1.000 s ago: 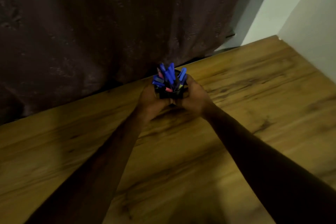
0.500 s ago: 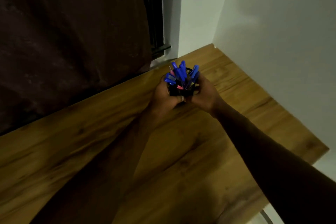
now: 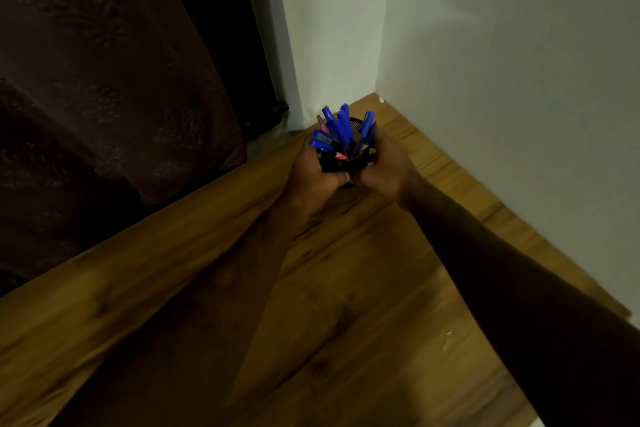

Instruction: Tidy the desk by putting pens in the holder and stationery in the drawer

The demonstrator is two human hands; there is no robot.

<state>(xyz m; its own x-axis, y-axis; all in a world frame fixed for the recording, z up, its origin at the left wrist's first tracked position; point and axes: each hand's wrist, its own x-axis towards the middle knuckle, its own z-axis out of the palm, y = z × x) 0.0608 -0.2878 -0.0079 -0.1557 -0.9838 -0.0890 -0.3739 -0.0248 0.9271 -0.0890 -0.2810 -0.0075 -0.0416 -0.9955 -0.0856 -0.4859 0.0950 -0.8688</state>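
A black mesh pen holder [image 3: 343, 165] sits between both of my hands near the desk's far right corner. Several blue pens [image 3: 337, 126] and a pink one stick up out of it. My left hand [image 3: 313, 177] wraps its left side and my right hand [image 3: 382, 168] wraps its right side, so most of the holder's wall is hidden. Whether its base touches the wooden desk [image 3: 346, 288] cannot be told.
A dark brown curtain [image 3: 104, 97] hangs behind the desk's back edge. White walls [image 3: 502, 80] meet at the corner just beyond the holder and run along the desk's right edge. My forearms stretch over the desk's middle.
Both hands have carried the pen holder to the right along the back edge, from in front of the curtain to the corner by the white walls. The view has turned right with them.
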